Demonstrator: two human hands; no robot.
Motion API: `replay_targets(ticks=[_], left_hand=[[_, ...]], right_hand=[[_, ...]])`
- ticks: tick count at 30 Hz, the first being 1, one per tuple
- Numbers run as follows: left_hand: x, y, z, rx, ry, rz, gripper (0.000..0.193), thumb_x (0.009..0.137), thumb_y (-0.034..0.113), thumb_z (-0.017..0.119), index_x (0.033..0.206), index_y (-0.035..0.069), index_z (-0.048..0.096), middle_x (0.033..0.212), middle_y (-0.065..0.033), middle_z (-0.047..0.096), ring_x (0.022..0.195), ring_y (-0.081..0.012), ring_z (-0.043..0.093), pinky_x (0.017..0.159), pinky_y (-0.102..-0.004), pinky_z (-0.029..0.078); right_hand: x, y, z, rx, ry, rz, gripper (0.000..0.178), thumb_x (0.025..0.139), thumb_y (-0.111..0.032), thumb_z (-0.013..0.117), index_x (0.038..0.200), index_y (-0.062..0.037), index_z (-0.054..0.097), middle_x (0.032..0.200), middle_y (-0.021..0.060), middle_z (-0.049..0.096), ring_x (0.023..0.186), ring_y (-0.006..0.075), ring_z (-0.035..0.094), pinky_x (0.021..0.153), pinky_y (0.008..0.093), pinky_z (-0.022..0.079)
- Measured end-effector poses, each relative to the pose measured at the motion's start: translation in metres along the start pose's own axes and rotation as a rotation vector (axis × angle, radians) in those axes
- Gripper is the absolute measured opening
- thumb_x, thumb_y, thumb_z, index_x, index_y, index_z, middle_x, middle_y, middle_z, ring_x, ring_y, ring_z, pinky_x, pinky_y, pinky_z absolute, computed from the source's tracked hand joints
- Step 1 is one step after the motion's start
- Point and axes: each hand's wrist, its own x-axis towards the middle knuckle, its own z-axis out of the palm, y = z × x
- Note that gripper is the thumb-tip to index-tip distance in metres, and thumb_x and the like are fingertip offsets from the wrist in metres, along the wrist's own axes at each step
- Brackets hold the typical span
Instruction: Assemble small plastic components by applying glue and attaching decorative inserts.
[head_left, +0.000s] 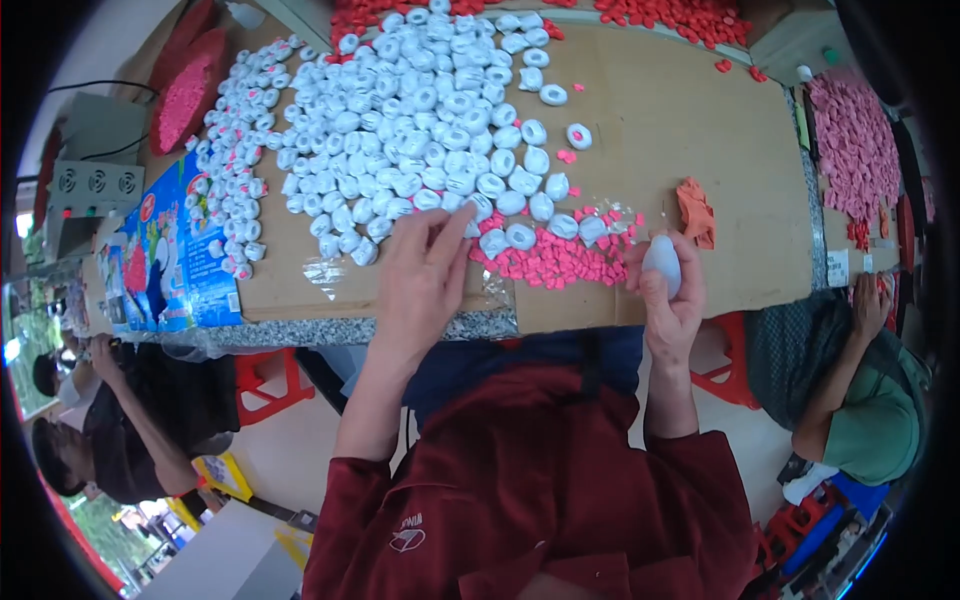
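Observation:
In my right hand (675, 300) is a small white teardrop-shaped bottle (662, 262), held upright with the fingers and thumb wrapped round it. My left hand (422, 275) reaches to the near edge of a large spread of white rounded pieces with oval hollows (400, 120). Its finger and thumb close on one white piece (472, 227) there, partly hidden by the fingers. Between my hands lies a patch of tiny bright pink pieces (550, 262), some of them heart-shaped. Several white pieces rest along its far side.
A crumpled orange scrap (696, 214) lies on the cardboard (750, 170) beyond my right hand. White pieces with pink bits (240, 150) cover the left side, near a blue printed sheet (185, 260). Red pieces (680, 18) line the back. Co-workers sit left and right (870, 400).

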Motion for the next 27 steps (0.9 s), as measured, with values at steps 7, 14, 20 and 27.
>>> replay_targets(ticks=[7,14,20,27], left_hand=[[0.001,-0.005,0.008,0.058,0.083,0.041,0.028,0.072,-0.002,0.063,0.1,0.004,0.063,0.088,-0.0088,0.055,0.075,-0.0226,0.05,0.064,-0.0306,0.043],[0.0,0.007,0.003,-0.025,0.183,-0.021,0.036,0.077,-0.003,0.06,0.112,0.004,0.057,0.091,-0.009,0.055,0.077,-0.0166,0.05,0.067,-0.0289,0.043],[-0.032,0.029,-0.008,-1.508,0.201,-0.691,0.029,0.087,0.005,0.051,0.116,0.001,0.051,0.103,-0.0087,0.056,0.092,-0.0151,0.054,0.077,-0.0252,0.044],[-0.045,0.02,-0.002,-1.823,0.063,-0.787,0.028,0.086,0.003,0.052,0.114,0.001,0.051,0.106,-0.0131,0.056,0.099,-0.0242,0.056,0.086,-0.0299,0.048]], right_hand=[[0.014,-0.001,0.003,0.026,0.038,-0.021,0.034,0.088,-0.016,0.053,0.117,-0.0024,0.043,0.089,0.0104,0.059,0.066,0.0101,0.051,0.059,0.0216,0.04],[0.006,-0.008,0.006,0.063,0.03,-0.043,0.033,0.088,-0.013,0.051,0.118,-0.001,0.043,0.09,0.0112,0.059,0.065,0.0105,0.05,0.059,0.0221,0.04],[-0.017,-0.021,0.019,0.123,-0.119,0.072,0.037,0.085,-0.013,0.054,0.115,0.0025,0.042,0.088,0.0107,0.058,0.061,0.0092,0.047,0.057,0.0217,0.04],[-0.021,-0.019,0.028,0.062,-0.24,0.148,0.039,0.075,-0.015,0.067,0.106,0.003,0.051,0.087,0.008,0.059,0.076,0.012,0.06,0.066,0.0223,0.048]])
